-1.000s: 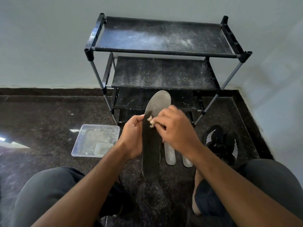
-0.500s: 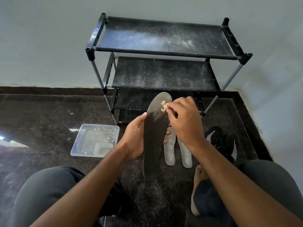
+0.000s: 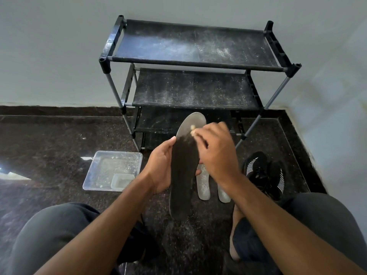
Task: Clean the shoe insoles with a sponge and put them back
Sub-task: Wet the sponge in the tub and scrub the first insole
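A long insole (image 3: 183,169), dark and wet below and pale grey at its toe, stands upright in front of me. My left hand (image 3: 160,167) grips its left edge around the middle. My right hand (image 3: 215,153) pinches a small beige piece of sponge (image 3: 192,129) against the upper part of the insole, at the border of wet and dry. Two more pale insoles (image 3: 203,183) lie side by side on the floor behind it, partly hidden by my right wrist. A pair of black shoes (image 3: 264,173) with white stripes sits to the right.
A clear plastic tray (image 3: 113,171) holding water and a smaller tub rests on the dark stone floor at left. A dusty black three-tier shoe rack (image 3: 194,60) stands against the wall ahead. My knees frame the bottom, with a bare foot (image 3: 236,235) at lower right.
My right hand rubbed the sponge from the insole's middle up toward the toe, then slid slightly down. The wet dark patch reaches higher. My left hand keeps its hold.
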